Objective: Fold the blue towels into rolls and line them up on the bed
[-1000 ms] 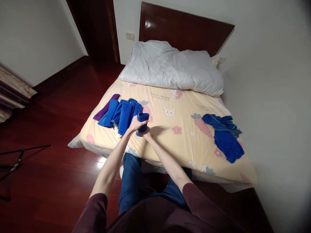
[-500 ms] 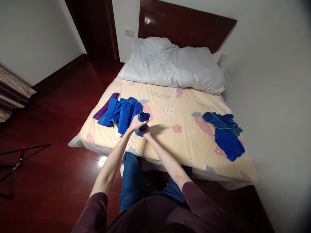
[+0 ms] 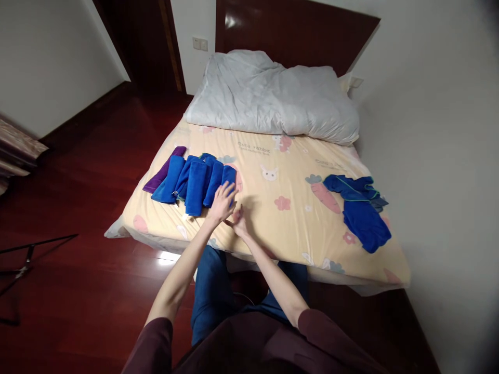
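1. Where the bed's (image 3: pixel 273 208) left edge runs, rolled towels (image 3: pixel 195 179) lie in a row, purple one (image 3: pixel 163 169) outermost.
2. Left hand (image 3: pixel 222 202): grip open, fingers spread, flat on rightmost roll (image 3: pixel 229 179).
3. Right hand (image 3: pixel 238 222): loosely open, empty, just beside.
4. Blue cloths (image 3: pixel 360 208) far right.

Dim indoor light, glare on headboard (image 3: pixel 230 21) and floor (image 3: pixel 166 257), corners darkened, edges bowed

I am looking into a home bedroom: a bed (image 3: pixel 273 208) in a cartoon-print sheet, a white duvet (image 3: pixel 268 101) bunching against its dark wooden headboard (image 3: pixel 296 36), red wooden flooring (image 3: pixel 86 208) lying beside it.
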Demonstrator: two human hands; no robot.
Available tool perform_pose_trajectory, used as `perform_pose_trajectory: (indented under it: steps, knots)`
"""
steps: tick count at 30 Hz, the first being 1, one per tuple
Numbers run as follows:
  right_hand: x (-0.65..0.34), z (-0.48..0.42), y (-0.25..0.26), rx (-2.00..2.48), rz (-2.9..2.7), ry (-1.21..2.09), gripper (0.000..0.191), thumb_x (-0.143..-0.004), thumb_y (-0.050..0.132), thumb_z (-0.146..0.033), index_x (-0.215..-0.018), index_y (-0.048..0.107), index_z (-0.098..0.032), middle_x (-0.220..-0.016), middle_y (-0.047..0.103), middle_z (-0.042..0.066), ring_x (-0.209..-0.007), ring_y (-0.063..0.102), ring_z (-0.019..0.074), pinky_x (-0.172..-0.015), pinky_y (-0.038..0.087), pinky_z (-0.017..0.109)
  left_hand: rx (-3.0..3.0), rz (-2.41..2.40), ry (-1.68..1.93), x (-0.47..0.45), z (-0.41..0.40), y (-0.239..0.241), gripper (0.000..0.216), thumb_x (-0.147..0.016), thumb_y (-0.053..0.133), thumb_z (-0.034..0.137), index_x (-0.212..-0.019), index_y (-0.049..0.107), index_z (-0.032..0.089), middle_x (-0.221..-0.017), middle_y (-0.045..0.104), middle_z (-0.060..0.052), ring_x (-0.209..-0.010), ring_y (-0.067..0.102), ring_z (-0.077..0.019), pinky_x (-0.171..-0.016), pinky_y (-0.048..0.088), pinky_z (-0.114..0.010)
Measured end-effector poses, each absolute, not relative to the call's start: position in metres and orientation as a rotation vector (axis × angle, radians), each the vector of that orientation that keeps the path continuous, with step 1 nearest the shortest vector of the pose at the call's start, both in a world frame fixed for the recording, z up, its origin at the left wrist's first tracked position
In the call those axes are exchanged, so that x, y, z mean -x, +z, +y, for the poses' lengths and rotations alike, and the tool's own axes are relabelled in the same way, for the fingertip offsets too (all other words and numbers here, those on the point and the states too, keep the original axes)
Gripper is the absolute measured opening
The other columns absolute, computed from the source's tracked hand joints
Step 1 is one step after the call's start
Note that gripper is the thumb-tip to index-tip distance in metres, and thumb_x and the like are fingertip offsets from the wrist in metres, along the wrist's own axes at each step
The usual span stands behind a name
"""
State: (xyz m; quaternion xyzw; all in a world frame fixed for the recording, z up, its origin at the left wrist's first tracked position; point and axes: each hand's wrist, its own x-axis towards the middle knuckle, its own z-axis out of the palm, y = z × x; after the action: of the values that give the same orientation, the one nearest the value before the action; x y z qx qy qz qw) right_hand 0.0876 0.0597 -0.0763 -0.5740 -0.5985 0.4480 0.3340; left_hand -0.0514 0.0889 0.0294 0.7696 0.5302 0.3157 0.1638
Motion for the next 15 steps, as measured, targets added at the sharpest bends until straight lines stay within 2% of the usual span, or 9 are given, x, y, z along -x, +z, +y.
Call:
perform_pose_trajectory:
  steps: [2, 5, 8, 10, 13, 15]
  knots:
    - [-0.097, 0.039, -0.075, 1.47, -1.548, 1.17, 0.108, -0.08, 0.08, -0.044, -0.162, 0.017, -0.014, -0.169, 0.024, 0.021, -0.156, 0.026, 0.029, -0.126, 0.029, 0.045, -2.28, 1.423, 0.684, 0.037, 0.099, 0.009, 0.044, -0.088, 0.057, 0.021, -0.131, 0.068, 0.017, -0.158, 0.047, -0.014, -0.156, 0.026, -0.0329, -0.129, 0.015, -0.054]
    - [-0.126, -0.01, -0.076, 1.396, -1.616, 1.142, 0.084, -0.09, 0.069, -0.039, -0.161, 0.028, -0.023, -0.169, 0.029, 0.011, -0.158, 0.024, 0.025, -0.128, 0.025, 0.043, -2.312, 1.437, 0.468, 0.017, 0.125, -0.017, 0.047, -0.08, 0.06, 0.016, -0.125, 0.071, 0.012, -0.157, 0.047, -0.019, -0.155, 0.028, -0.0357, -0.129, 0.013, -0.055]
    - [-0.168, -0.078, -0.086, 1.48, -1.569, 1.178, 0.071, -0.092, 0.063, -0.044, -0.157, 0.041, -0.025, -0.165, 0.038, 0.01, -0.155, 0.033, 0.028, -0.126, 0.033, 0.049, -2.296, 1.487, 0.41, 0.004, 0.158, -0.036, 0.059, -0.076, 0.056, 0.012, -0.134, 0.066, 0.01, -0.157, 0.046, -0.021, -0.156, 0.026, -0.0354, -0.128, 0.008, -0.058]
    - [-0.199, -0.125, -0.099, 1.561, -1.502, 1.213, 0.065, -0.091, 0.061, -0.045, -0.153, 0.049, -0.029, -0.161, 0.046, 0.008, -0.152, 0.04, 0.0295, -0.126, 0.034, 0.051, -2.264, 1.529, 0.441, 0.003, 0.178, -0.046, 0.063, -0.077, 0.053, 0.013, -0.139, 0.063, 0.013, -0.155, 0.05, -0.018, -0.156, 0.027, -0.0338, -0.128, 0.006, -0.058]
    - [-0.241, -0.178, -0.119, 1.751, -1.329, 1.244, 0.062, -0.082, 0.068, -0.05, -0.143, 0.061, -0.037, -0.15, 0.058, 0.006, -0.142, 0.052, 0.0355, -0.118, 0.045, 0.056, -2.182, 1.595, 0.508, 0.015, 0.201, -0.058, 0.062, -0.079, 0.052, 0.017, -0.14, 0.064, 0.019, -0.151, 0.056, -0.015, -0.155, 0.028, -0.0333, -0.127, 0.001, -0.06]
    - [-0.259, -0.194, -0.127, 1.814, -1.195, 1.276, 0.062, -0.079, 0.069, -0.052, -0.139, 0.064, -0.037, -0.144, 0.063, 0.008, -0.135, 0.059, 0.0377, -0.111, 0.052, 0.057, -2.122, 1.632, 0.548, 0.03, 0.21, -0.063, 0.062, -0.08, 0.051, 0.019, -0.14, 0.064, 0.02, -0.15, 0.056, -0.015, -0.155, 0.028, -0.0333, -0.126, -0.003, -0.062]
